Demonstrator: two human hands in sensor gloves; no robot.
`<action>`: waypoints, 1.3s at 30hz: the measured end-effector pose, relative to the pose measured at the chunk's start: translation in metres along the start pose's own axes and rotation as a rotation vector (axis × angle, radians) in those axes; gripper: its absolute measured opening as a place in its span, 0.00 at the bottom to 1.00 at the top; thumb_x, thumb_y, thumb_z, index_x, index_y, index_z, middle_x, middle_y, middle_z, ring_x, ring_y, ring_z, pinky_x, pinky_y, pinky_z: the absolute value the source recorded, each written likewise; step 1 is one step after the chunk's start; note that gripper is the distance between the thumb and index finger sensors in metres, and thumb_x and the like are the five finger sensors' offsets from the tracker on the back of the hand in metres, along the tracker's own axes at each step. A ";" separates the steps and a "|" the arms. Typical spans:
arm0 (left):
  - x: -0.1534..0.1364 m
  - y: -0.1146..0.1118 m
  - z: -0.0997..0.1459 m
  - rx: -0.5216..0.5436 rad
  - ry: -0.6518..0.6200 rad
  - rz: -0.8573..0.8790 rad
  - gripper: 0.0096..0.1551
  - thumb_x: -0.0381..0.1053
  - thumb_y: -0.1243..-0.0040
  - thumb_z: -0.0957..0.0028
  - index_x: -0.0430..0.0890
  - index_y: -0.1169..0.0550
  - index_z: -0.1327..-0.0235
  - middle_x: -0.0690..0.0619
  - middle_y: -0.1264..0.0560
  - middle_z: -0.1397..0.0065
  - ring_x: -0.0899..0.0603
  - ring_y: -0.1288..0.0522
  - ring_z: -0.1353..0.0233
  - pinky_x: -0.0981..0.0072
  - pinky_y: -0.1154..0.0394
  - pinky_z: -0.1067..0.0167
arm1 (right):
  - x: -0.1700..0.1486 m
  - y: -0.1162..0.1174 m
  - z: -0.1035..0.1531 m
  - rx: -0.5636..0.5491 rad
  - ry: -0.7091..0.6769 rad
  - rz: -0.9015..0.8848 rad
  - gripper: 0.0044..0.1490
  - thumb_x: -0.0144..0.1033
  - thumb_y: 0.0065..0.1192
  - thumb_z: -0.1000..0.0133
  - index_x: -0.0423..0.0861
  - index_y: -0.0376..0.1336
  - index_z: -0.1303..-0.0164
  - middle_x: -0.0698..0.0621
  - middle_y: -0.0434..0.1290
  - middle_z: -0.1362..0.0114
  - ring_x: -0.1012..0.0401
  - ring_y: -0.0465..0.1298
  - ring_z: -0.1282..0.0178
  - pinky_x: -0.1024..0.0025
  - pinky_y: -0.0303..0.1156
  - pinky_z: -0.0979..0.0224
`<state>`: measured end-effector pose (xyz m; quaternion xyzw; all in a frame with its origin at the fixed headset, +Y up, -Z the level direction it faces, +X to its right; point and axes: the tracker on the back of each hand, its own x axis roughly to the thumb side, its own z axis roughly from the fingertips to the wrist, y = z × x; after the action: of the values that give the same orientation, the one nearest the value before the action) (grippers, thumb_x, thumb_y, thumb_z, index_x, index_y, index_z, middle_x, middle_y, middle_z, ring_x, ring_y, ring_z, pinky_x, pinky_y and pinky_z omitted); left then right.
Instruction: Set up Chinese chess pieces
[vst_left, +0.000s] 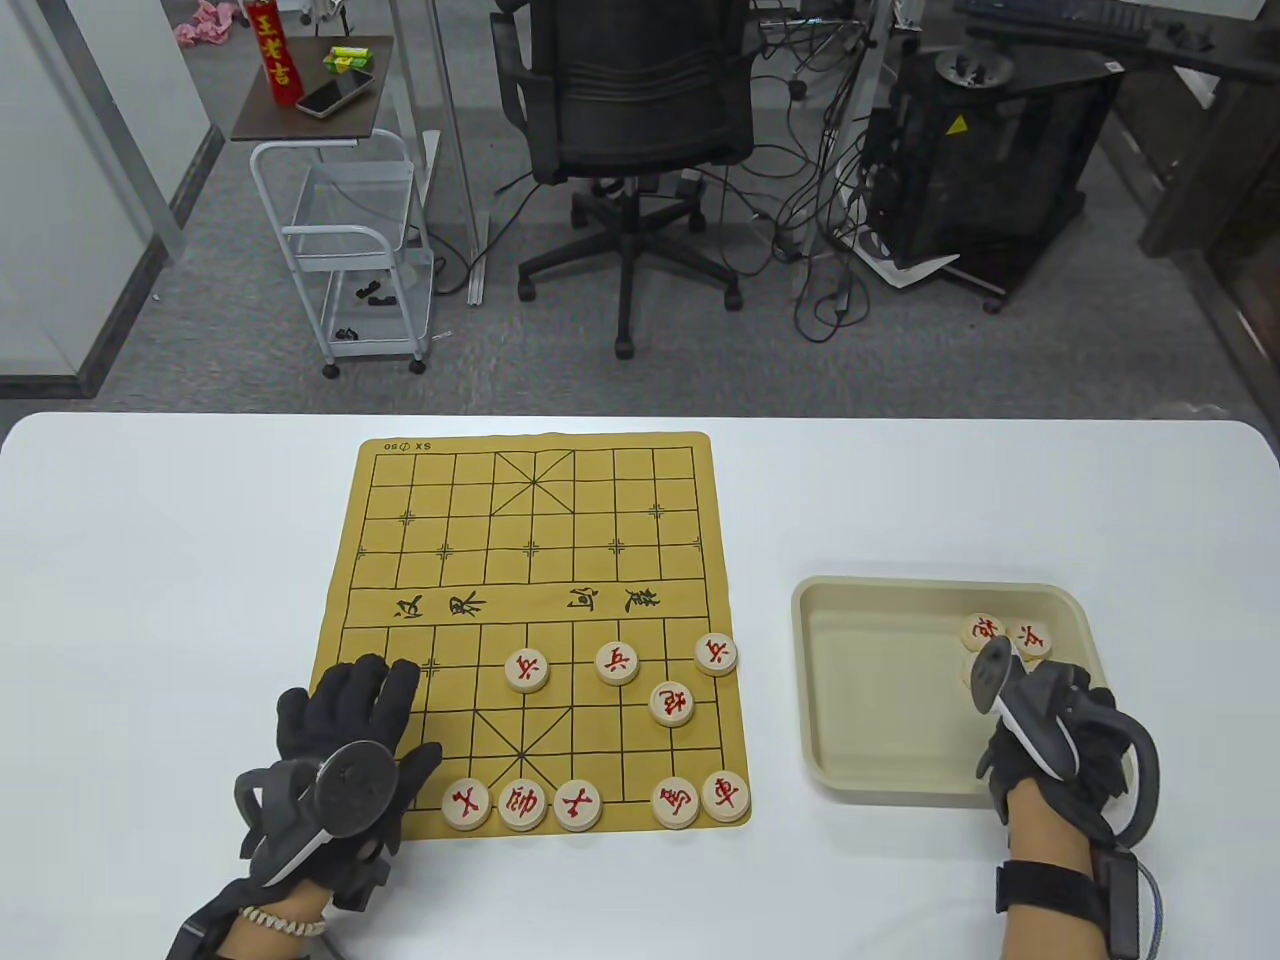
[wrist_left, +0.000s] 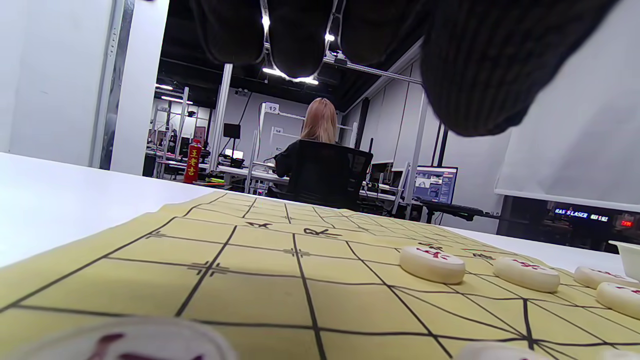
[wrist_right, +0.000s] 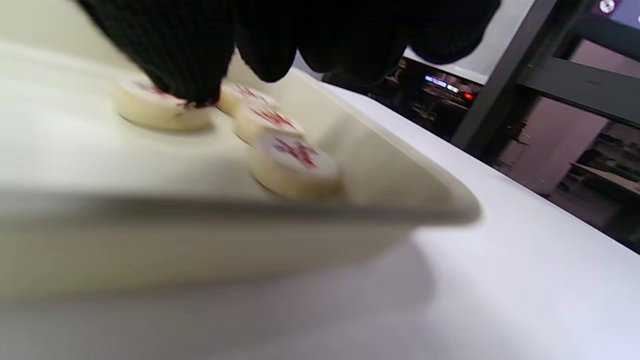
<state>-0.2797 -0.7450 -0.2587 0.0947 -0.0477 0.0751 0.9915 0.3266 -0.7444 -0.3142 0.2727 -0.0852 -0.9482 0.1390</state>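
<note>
A tan Chinese chess board (vst_left: 530, 560) lies mid-table. Several cream pieces with red characters stand on its near half: three along one row (vst_left: 617, 662), one behind them (vst_left: 672, 703), and several along the near edge (vst_left: 522, 803). My left hand (vst_left: 375, 710) rests flat and empty on the board's near left corner; its fingers (wrist_left: 295, 45) hang over the board (wrist_left: 260, 270) in the left wrist view. My right hand (vst_left: 1000, 745) is inside the beige tray (vst_left: 880, 680). One of its fingertips (wrist_right: 195, 85) touches the top of a tray piece (wrist_right: 160, 112); no piece is held.
Several loose pieces (wrist_right: 295, 165) lie at the tray's far right (vst_left: 1030, 635). The tray's rim (wrist_right: 350, 210) is just under my right wrist. White table (vst_left: 150, 600) surrounds the board. An office chair (vst_left: 630, 110) and a cart (vst_left: 350, 250) stand beyond the table.
</note>
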 end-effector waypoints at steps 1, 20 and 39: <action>0.000 0.000 0.000 0.001 0.004 0.001 0.51 0.65 0.33 0.58 0.56 0.40 0.21 0.42 0.41 0.14 0.28 0.40 0.16 0.23 0.50 0.26 | -0.002 0.003 -0.002 0.008 0.003 0.004 0.38 0.46 0.77 0.50 0.51 0.67 0.28 0.47 0.66 0.18 0.49 0.74 0.25 0.53 0.73 0.31; -0.005 0.001 -0.001 -0.021 0.039 -0.004 0.51 0.64 0.32 0.58 0.56 0.40 0.21 0.43 0.40 0.14 0.28 0.40 0.16 0.23 0.50 0.26 | 0.000 0.024 -0.039 0.104 -0.043 -0.051 0.35 0.52 0.80 0.56 0.53 0.68 0.40 0.48 0.74 0.27 0.64 0.83 0.46 0.70 0.81 0.47; -0.002 0.003 0.000 -0.014 -0.001 0.010 0.51 0.64 0.33 0.58 0.56 0.40 0.21 0.43 0.39 0.14 0.28 0.39 0.16 0.23 0.49 0.26 | 0.103 -0.063 0.115 -0.383 -0.534 -0.381 0.44 0.58 0.82 0.60 0.54 0.65 0.36 0.50 0.75 0.29 0.66 0.82 0.50 0.69 0.81 0.48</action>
<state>-0.2818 -0.7420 -0.2579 0.0878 -0.0493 0.0795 0.9917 0.1671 -0.7068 -0.2838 -0.0042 0.1124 -0.9935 -0.0183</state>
